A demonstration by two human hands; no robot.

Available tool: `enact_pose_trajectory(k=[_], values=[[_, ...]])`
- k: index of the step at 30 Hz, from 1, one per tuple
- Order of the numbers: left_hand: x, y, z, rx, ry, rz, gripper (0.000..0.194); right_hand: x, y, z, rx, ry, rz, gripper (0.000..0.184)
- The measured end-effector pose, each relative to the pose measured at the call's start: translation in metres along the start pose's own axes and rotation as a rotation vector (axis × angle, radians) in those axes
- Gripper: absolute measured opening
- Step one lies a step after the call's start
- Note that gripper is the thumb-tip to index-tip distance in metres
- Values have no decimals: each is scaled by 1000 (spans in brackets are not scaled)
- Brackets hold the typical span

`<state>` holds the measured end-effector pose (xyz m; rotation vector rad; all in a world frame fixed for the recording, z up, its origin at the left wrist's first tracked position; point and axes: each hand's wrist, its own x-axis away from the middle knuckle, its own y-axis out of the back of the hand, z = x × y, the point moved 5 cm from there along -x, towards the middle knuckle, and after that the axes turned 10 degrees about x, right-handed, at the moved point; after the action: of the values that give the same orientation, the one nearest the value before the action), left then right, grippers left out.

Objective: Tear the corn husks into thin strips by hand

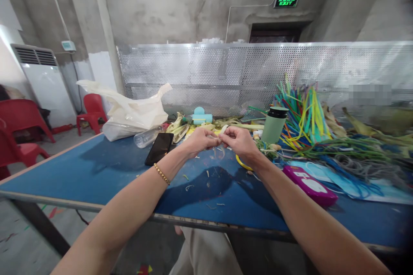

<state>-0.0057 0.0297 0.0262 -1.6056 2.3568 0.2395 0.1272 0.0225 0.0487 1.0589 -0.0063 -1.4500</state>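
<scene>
My left hand (202,141) and my right hand (240,142) meet above the middle of the blue table (122,172). Both are closed in a pinch, fingertips almost touching. Between them is a small pale strip (223,129), which looks like a piece of dried husk; its lower part is blurred and thin. Behind the hands lie dry husks (179,131) in a loose row. A black phone (159,148) rests left of my left hand, and a green bottle with a black lid (274,125) stands upright just beyond my right hand.
A white plastic bag (135,111) and a clear bottle (146,137) lie at the left. At the right are bundled coloured strips (311,116), tangled cords (355,154), a blue face mask (345,178) and a purple box (309,185). A perforated metal panel (193,66) closes the back.
</scene>
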Motion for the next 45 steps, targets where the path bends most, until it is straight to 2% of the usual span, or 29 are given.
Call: enact_pose_trajectory(k=[7,12,18,22,27,32,41,45], values=[[1,1,-1,-2,14,1,14,2,1,2,13,9,-14,22],[-2,3,1,47,7,-9,16,1,1,3,-46,27,22,25],[-3,6,1,56,-38,-68,28,1,-4,-1,-148,14,97,30],[-2,6,-2,12,-57,-34,32,0,-4,-3,-110,-1,103,31],[-2,8,-7,-49,-51,40,28,-2,3,-3,63,63,8,32],[-3,12,-5,-181,-43,77,29,-4,2,-5,125,92,-3,27],[-3,9,1,-58,36,131,31,-4,2,-6,147,126,-26,26],[-1,7,-1,-18,41,116,27,-4,4,-5,131,99,-30,25]])
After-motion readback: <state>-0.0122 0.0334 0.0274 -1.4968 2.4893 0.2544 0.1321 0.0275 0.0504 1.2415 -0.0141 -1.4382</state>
